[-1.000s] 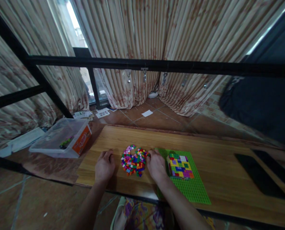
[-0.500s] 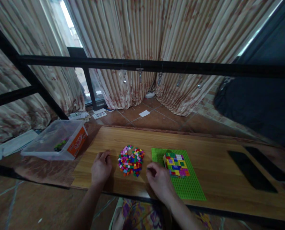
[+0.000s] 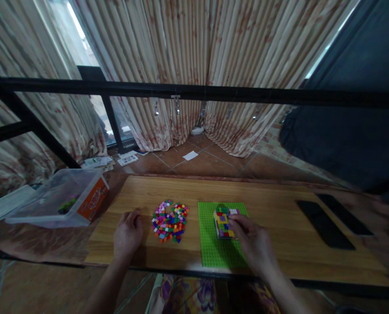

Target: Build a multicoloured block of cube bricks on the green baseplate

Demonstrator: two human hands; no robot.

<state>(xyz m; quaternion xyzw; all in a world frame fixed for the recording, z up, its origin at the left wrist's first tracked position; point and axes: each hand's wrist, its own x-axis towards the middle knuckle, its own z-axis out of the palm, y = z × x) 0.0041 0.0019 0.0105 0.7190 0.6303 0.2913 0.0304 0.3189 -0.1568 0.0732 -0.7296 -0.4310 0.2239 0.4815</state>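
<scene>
A block of many-coloured toy bricks (image 3: 222,220) stands on a green studded baseplate (image 3: 210,253). Over its right part reaches my right hand (image 3: 255,242), thumb and fingers pinched together at the top of the bricks. Whatever lies between those fingertips is too small and hidden to make out. My left hand (image 3: 128,234) rests on the table at the left, its fingers curled in and no object visible in them. Between the two hands lies a loose heap of small coloured bricks (image 3: 171,222), apart from both.
The wooden table (image 3: 279,205) carries two dark flat slabs (image 3: 325,224) on its right side. A clear plastic box (image 3: 59,198) with an orange label stands beyond the left end. A black rail (image 3: 187,90) crosses in front of the curtains.
My right hand has moved from beside the baseplate's left edge, rightward and up onto the brick block. The left hand stays beside the heap. The whole view has shifted somewhat.
</scene>
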